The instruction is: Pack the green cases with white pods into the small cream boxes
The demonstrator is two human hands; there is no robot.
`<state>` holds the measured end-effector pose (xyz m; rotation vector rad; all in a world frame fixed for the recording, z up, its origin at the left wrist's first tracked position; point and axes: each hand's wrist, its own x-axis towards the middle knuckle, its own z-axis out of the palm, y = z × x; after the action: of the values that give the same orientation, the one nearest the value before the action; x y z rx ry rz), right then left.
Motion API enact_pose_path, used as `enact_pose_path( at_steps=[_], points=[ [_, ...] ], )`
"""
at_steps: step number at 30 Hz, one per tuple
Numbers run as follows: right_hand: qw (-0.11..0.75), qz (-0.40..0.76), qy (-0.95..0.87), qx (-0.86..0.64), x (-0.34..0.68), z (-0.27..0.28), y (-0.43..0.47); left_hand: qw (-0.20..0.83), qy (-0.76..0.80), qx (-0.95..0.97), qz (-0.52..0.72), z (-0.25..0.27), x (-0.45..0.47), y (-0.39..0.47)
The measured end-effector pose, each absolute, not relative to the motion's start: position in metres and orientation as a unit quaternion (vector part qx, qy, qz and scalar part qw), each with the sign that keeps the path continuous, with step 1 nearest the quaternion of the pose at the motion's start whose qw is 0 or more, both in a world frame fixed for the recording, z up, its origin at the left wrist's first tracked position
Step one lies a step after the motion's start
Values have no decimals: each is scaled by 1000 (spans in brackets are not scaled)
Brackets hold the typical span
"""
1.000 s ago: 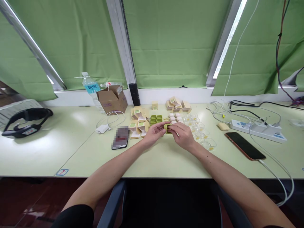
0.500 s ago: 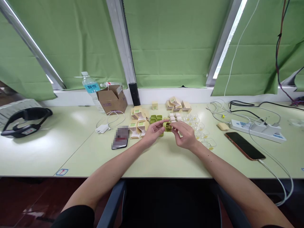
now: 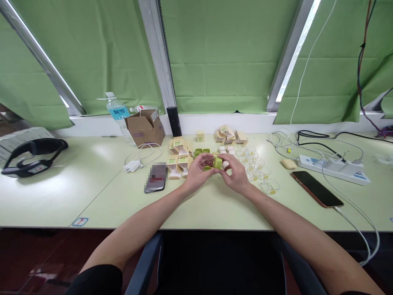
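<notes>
Holding a small, glossy yellow-green case with rounded corners between their fingertips, a person's two bare hands are close together near the middle of a pale green tabletop. The left hand grips the case from the left and the right hand pinches it from the right, thumbs nearly meeting at its near edge. Fingers cover part of the case, so its material is hard to judge; it may be plastic.

Just behind the left hand are green square containers, partly hidden. Beyond the right hand sit small pale pink blocks, and to its right spreads a cluster of clear, squarish cups with yellow spots. Left of the left hand, cream cardboard boxes with green labels are grouped together. Farther left stands an open brown cardboard box. At the right, a black-screened phone with an orange-brown edge lies near a white power strip.
</notes>
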<state>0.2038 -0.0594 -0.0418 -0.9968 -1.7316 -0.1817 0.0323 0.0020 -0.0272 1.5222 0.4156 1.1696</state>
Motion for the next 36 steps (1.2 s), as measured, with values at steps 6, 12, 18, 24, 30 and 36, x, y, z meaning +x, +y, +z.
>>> enact_pose_path(
  at_steps=[6,12,18,24,30,36],
  points=[
    [550,-65,-714,-429,204,-42,-59,502,197,675,504,-26,31,0],
    [540,-74,-722,-427,205,-43,-59,428,235,716,500,-25,31,2],
    [530,-79,-732,-422,206,-43,-60,435,248,726,472,-26,31,3],
    [530,-79,-734,-417,205,-42,-60,442,242,734,455,-23,30,1],
    [528,-79,-729,-428,203,-40,-61,454,243,723,460,-22,30,-1],
    [526,-82,-726,-435,203,-39,-61,476,249,711,454,-21,30,0]
  ],
)
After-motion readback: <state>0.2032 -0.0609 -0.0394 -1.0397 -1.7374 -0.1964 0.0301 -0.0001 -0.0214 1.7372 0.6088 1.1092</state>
